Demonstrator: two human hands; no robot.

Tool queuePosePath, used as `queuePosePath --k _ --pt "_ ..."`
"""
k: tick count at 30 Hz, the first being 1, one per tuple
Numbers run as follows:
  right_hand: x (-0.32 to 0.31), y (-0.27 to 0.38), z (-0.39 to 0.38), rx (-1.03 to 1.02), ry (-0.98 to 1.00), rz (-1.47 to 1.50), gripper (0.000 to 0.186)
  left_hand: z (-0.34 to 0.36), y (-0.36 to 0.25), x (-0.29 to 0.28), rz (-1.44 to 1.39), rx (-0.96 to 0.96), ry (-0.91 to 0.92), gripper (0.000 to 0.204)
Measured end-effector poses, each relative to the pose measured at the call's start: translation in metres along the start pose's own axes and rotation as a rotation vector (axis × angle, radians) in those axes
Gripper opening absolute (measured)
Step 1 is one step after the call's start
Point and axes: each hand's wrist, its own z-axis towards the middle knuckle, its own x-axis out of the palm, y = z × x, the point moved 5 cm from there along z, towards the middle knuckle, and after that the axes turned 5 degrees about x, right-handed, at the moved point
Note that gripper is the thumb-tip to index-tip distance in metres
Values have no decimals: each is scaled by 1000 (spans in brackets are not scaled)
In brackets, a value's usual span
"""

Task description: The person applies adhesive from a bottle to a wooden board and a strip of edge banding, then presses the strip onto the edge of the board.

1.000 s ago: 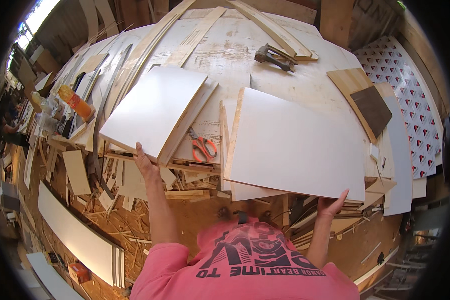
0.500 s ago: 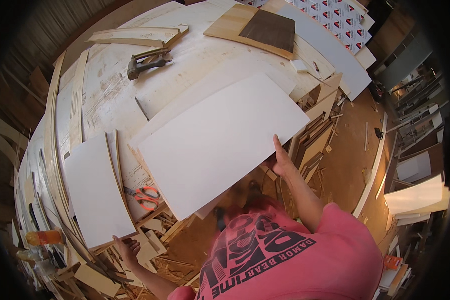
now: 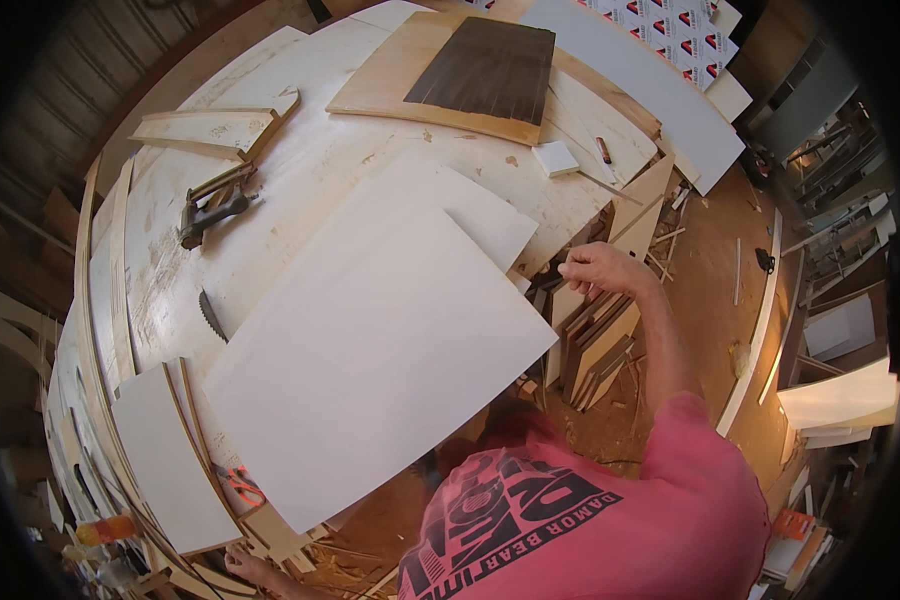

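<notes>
A large white panel (image 3: 380,360) lies at the front of the table, its near edge beside my body. Another white sheet (image 3: 490,215) shows from under its far right corner. My right hand (image 3: 605,268) is raised to the right of these panels, apart from them, fingers curled in with nothing visible in them. Low on the left, my left hand (image 3: 250,568) is beside the near corner of a smaller white panel (image 3: 175,460). Its fingers are small and partly hidden, so I cannot tell whether it grips that corner. Orange-handled scissors (image 3: 242,486) lie partly covered between the panels.
Farther back on the table (image 3: 300,150) are a nail gun (image 3: 210,210), a toothed saw-blade piece (image 3: 211,315) and a wooden board with a dark sheet (image 3: 485,70) on it. Upright board offcuts (image 3: 600,350) stand at the right edge. A bottle (image 3: 105,530) is at lower left.
The large panel has slid left and toward me, uncovering more of the sheet beneath. My right hand has come off its edge, risen and curled. My left hand has dropped slightly lower.
</notes>
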Motion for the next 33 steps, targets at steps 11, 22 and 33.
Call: queuePosePath --k 11,22,33 --pt "-199 4 283 -323 -832 -339 43 -141 -181 37 -112 235 270 48" --pt "-202 63 316 -510 -778 -735 53 -215 -268 53 -55 359 334 43" --pt "-187 70 316 -610 -711 -896 36 -252 -287 70 -143 291 433 40"
